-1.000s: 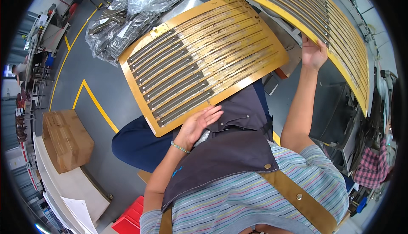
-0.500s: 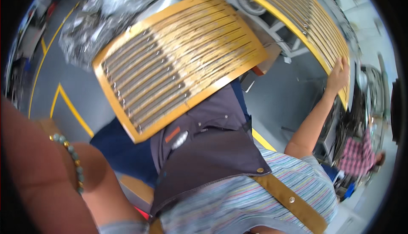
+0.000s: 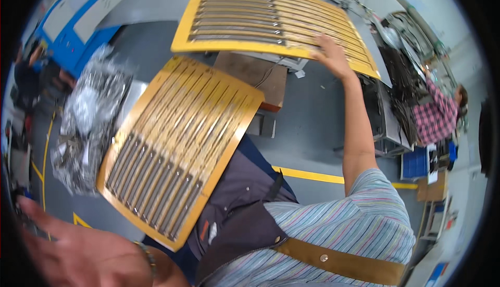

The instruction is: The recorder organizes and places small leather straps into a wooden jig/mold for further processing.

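Note:
My left hand (image 3: 86,253), with a bead bracelet at its wrist, is raised at the lower left. Its fingers are spread and nothing is in it. On the far yellow slotted board (image 3: 179,42), my right hand (image 3: 332,58) lies with fingers apart near the front edge, at the right part. Dark narrow strips (image 3: 234,19) fill the slots on that board's left half. A second yellow slotted board (image 3: 255,95) lies tilted in front of my body, with similar dark strips (image 3: 151,180) in its nearer half. My left hand is apart from both boards.
Plastic-wrapped bundles (image 3: 86,115) stand left of the near board. A brown box (image 3: 250,73) sits below the far board. At the right, a person in a checked shirt (image 3: 435,112) is by a bench with dark strips (image 3: 398,86). Another person (image 3: 31,81) is at the far left.
The view has turned to the right, so the far board now shows level across the top. My left hand has opened into view, and my right hand lies further onto the board.

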